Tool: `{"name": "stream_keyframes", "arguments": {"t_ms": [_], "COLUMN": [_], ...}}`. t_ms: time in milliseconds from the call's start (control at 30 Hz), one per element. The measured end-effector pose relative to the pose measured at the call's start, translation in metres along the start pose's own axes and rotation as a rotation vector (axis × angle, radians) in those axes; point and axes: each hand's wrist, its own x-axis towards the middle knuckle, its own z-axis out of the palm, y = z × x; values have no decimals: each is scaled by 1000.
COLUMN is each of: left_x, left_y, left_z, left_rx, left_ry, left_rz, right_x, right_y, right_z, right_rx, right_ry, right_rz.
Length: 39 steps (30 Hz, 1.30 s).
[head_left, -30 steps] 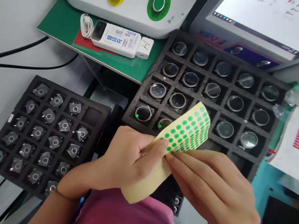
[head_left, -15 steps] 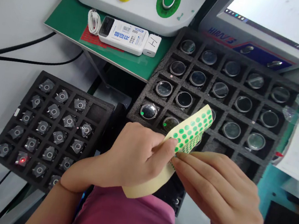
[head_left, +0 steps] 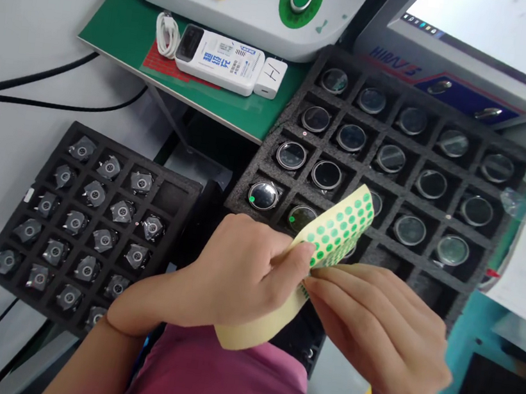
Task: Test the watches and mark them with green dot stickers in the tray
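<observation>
A curled yellow sheet of round green stickers point(head_left: 336, 226) is pinched in my left hand point(head_left: 253, 273), thumb on top. My right hand point(head_left: 381, 329) has its fingertips pressed together at the sheet's edge, touching it beside my left thumb. Whether a sticker lies between those fingertips is hidden. Beyond the sheet lies a dark foam tray point(head_left: 262, 164) with round watch-like discs in its cells. Two discs in its near left row, a shiny one point(head_left: 263, 196) and a darker one point(head_left: 302, 218), each carry a small green dot. The sheet partly covers neighbouring cells.
To the left, a second foam tray point(head_left: 169, 175) holds several wrapped watch-like parts. A green shelf point(head_left: 121, 23) bears a white power bank point(head_left: 220, 61) and coiled cable point(head_left: 166, 36), below a control panel point(head_left: 253, 15) with a red stop button. A monitor point(head_left: 497, 34) stands at the upper right.
My hands stay almost in place at the sheet; the right hand has shifted very slightly. A red light on one part in the left tray has gone out. The view has moved a little.
</observation>
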Motion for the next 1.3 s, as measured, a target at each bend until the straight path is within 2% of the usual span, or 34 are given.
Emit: {"name": "stream_keyframes", "arguments": {"t_ms": [100,167,200,233,333,367,433,533,700,800,900,967,1000,1067,1133,1167,1233,1300], "left_x": [-3,-8,-11,-14,-20,-20,-21,-21,-21,-20,-19,-20,-20,-21,-22,-22,-22,-22], "left_y": [-7,-18,-25,-33,-55,-60,-67,-72,-77,-73,-67,-64,-62,-60,-58,-55,-49,-40], "left_z": [-3,-10,-15,-20,-34,-37,-40,-39,-33,-31,-28,-25,-23,-19,-15,-14,-11,-8], "left_rx": [5,-37,-74,-126,-332,-394,-469,-513,-649,-738,-782,-798,-802,-798,-768,-742,-669,-571], "left_ry": [17,123,241,407,959,1075,1179,1140,1109,1049,985,932,888,769,656,618,576,558], "left_rz": [8,-36,-71,-105,-98,-64,-18,-61,-154,-241,-256,-248,-244,-229,-198,-177,-137,-99], "right_x": [5,13,18,25,51,60,79,99,113,116,117,115,114,108,99,95,87,80], "right_y": [3,14,23,34,71,82,99,107,104,105,111,111,108,94,72,61,41,29], "right_z": [-4,-7,-7,-6,7,14,29,46,54,60,67,67,64,54,39,31,19,13], "right_rx": [8,20,9,-9,40,123,287,355,245,172,127,164,189,211,156,118,84,87], "right_ry": [-13,25,58,88,78,26,-94,-235,-326,-309,-277,-197,-111,136,308,288,171,85], "right_rz": [-20,0,34,87,325,417,579,716,764,776,790,785,773,688,476,325,68,-32]}}
